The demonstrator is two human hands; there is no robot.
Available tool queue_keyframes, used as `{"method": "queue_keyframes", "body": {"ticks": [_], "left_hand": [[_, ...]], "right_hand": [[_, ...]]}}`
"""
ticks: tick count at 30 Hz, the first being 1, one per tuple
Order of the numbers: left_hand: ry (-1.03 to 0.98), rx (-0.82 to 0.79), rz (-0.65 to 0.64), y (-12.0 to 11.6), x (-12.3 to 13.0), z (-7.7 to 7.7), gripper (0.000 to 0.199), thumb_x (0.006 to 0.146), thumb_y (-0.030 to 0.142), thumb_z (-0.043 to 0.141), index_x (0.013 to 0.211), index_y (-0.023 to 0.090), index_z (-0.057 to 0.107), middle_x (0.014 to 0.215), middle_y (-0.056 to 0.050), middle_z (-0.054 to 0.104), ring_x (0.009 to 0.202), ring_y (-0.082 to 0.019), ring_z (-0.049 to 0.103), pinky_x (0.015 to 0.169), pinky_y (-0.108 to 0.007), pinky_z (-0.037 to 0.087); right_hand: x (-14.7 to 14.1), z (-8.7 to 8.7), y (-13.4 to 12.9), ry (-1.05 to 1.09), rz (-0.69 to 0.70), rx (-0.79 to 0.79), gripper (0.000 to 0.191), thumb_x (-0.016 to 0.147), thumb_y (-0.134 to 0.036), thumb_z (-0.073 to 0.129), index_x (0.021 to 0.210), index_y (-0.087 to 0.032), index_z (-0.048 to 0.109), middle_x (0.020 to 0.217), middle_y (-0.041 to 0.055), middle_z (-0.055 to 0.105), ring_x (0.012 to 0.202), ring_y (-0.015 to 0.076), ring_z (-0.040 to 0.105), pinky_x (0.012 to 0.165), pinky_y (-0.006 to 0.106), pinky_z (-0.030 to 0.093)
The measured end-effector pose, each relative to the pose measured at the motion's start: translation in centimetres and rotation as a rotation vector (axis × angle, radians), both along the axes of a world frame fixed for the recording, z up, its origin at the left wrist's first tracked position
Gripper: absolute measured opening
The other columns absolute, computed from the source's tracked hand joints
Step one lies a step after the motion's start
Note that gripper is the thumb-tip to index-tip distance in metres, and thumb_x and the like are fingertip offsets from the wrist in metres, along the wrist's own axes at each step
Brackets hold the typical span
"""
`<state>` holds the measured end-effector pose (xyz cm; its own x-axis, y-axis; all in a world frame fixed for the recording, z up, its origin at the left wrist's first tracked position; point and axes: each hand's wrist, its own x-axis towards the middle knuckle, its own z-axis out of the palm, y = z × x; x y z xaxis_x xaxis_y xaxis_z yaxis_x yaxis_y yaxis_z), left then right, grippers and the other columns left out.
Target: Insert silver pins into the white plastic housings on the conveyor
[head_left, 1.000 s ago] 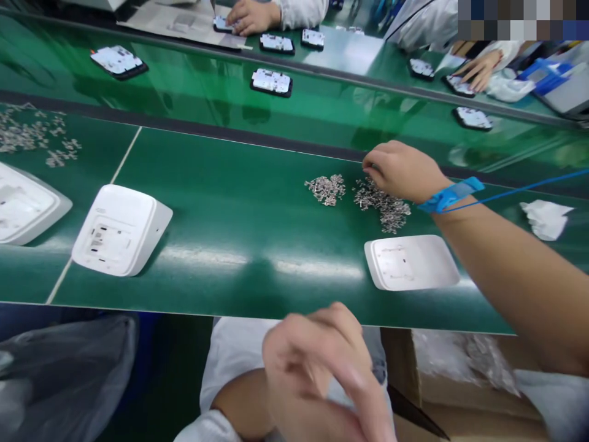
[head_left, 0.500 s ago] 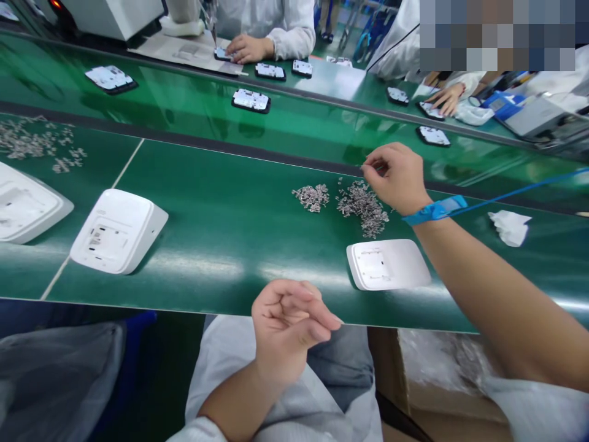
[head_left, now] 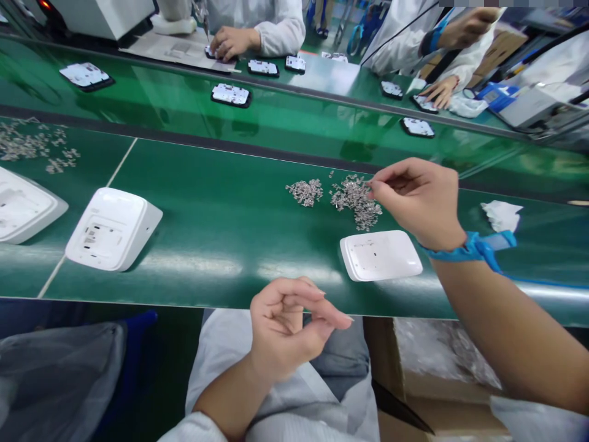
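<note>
Right at the edge of the larger pile of small metal parts (head_left: 355, 199), on its right side, the right hand (head_left: 423, 193) has thumb and forefinger drawn nearly together; can't make out whether a part is pinched there. Pieces look tiny and tangled, so a pick could bring up two at once or slip off the tips. Just left of the grip, past the larger pile, lies a smaller pile (head_left: 306, 192), with a stray part (head_left: 331, 174) beyond the gap; a careless sweep might merge the piles or scatter bits over the green bench (head_left: 221, 209). Below the grip, toward the person, the near white shell (head_left: 381, 255) lies close to the larger pile: dropped metal might scratch its face, and a low forearm could nudge it. Behind the fingers, the blue wrist strap (head_left: 476, 247) might snag. Lower left of the grip, the left hand (head_left: 289, 328) is over the lap, thumb and fingers curled close, contents unclear; anything held could fall off the bench edge. Far left, another white shell (head_left: 113, 230) sits well apart, likely safe.
</note>
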<state>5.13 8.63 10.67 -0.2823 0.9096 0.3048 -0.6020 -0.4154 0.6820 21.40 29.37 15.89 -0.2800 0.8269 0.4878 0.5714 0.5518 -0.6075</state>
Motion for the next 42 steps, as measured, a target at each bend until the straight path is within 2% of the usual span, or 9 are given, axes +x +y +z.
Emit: {"method": "queue_keyframes", "body": {"ticks": [3, 6, 9, 14, 17, 22, 27, 36, 42], "left_hand": [[0.422, 0.081, 0.031, -0.3, 0.1, -0.1, 0.034, 0.081, 0.002, 0.070, 0.109, 0.021, 0.065, 0.083, 0.001, 0.078, 0.069, -0.012, 0.060, 0.072, -0.030, 0.047], [0.863, 0.134, 0.099, -0.5, 0.6, -0.7, 0.033, 0.075, 0.019, 0.084, 0.101, 0.020, 0.063, 0.073, 0.005, 0.071, 0.070, -0.013, 0.056, 0.077, -0.035, 0.042], [1.121, 0.136, 0.152, 0.0, 1.6, -1.7, 0.031, 0.078, 0.033, 0.085, 0.093, 0.018, 0.062, 0.072, 0.004, 0.063, 0.073, -0.014, 0.053, 0.075, -0.035, 0.037], [1.426, 0.344, 0.224, 2.5, 3.6, -2.5, 0.017, 0.095, 0.032, 0.064, 0.091, 0.015, 0.061, 0.091, -0.004, 0.066, 0.095, -0.022, 0.058, 0.083, -0.039, 0.041], [1.533, 0.398, 0.228, 4.5, 5.1, -2.6, 0.024, 0.097, 0.038, 0.060, 0.092, 0.015, 0.061, 0.103, -0.007, 0.066, 0.109, -0.027, 0.058, 0.090, -0.042, 0.041], [1.671, 0.290, 0.273, 6.6, 7.1, -3.4, 0.038, 0.099, 0.051, 0.056, 0.105, 0.014, 0.062, 0.114, -0.011, 0.065, 0.114, -0.030, 0.058, 0.092, -0.045, 0.040], [1.682, 0.234, 0.225, 6.4, 7.4, -3.9, 0.047, 0.101, 0.058, 0.049, 0.103, 0.013, 0.062, 0.111, -0.012, 0.066, 0.117, -0.031, 0.058, 0.094, -0.047, 0.037], [1.665, 0.192, 0.164, 6.3, 7.3, -3.2, 0.052, 0.101, 0.061, 0.047, 0.106, 0.011, 0.060, 0.113, -0.012, 0.066, 0.115, -0.028, 0.057, 0.092, -0.046, 0.035], [1.762, 0.195, 0.125, 6.2, 7.2, -2.6, 0.053, 0.097, 0.064, 0.054, 0.102, 0.012, 0.061, 0.115, -0.014, 0.064, 0.118, -0.031, 0.056, 0.094, -0.050, 0.033]], "right_hand": [[1.1, 0.6, -2.2, 0.009, 0.001, -0.009, 0.002, 0.075, -0.018, 0.070, 0.077, -0.018, 0.070, 0.074, 0.0024, 0.071, 0.066, 0.0152, 0.068, 0.061, 0.028, 0.053], [2.5, 0.7, -3.5, -0.053, 0.040, 0.041, 0.002, 0.077, -0.018, 0.069, 0.078, -0.020, 0.069, 0.074, 0.0005, 0.071, 0.065, 0.0144, 0.065, 0.061, 0.028, 0.052], [4.0, 0.4, -3.8, -0.144, 0.137, 0.085, 0.004, 0.079, -0.018, 0.066, 0.079, -0.021, 0.069, 0.080, 0.0005, 0.071, 0.072, 0.0152, 0.065, 0.067, 0.030, 0.051], [6.3, -1.2, -3.8, -0.262, 0.227, 0.092, 0.007, 0.084, -0.021, 0.065, 0.079, -0.022, 0.070, 0.094, 0.0032, 0.071, 0.094, 0.0206, 0.064, 0.088, 0.040, 0.048], [6.9, -2.5, -3.9, -0.354, 0.265, 0.052, 0.011, 0.088, -0.026, 0.064, 0.080, -0.022, 0.072, 0.100, 0.0051, 0.070, 0.100, 0.0226, 0.059, 0.091, 0.042, 0.044], [7.3, -4.1, -3.9, -0.546, 0.255, 0.045, 0.011, 0.092, -0.024, 0.061, 0.088, -0.022, 0.071, 0.112, 0.0052, 0.068, 0.109, 0.0260, 0.051, 0.086, 0.043, 0.033], [7.9, -4.1, -3.4, -0.617, 0.325, 0.079, 0.012, 0.095, -0.023, 0.057, 0.092, -0.020, 0.068, 0.116, 0.0062, 0.066, 0.109, 0.0251, 0.049, 0.083, 0.041, 0.030], [7.2, -3.2, -3.4, -0.880, 0.311, 0.290, 0.012, 0.096, -0.021, 0.056, 0.091, -0.019, 0.067, 0.121, 0.0072, 0.067, 0.110, 0.0267, 0.049, 0.083, 0.044, 0.026], [6.9, -4.0, -4.0, -0.824, 0.243, 0.297, 0.015, 0.097, -0.022, 0.057, 0.087, -0.019, 0.068, 0.120, 0.0077, 0.066, 0.110, 0.0265, 0.048, 0.083, 0.043, 0.028]]}}
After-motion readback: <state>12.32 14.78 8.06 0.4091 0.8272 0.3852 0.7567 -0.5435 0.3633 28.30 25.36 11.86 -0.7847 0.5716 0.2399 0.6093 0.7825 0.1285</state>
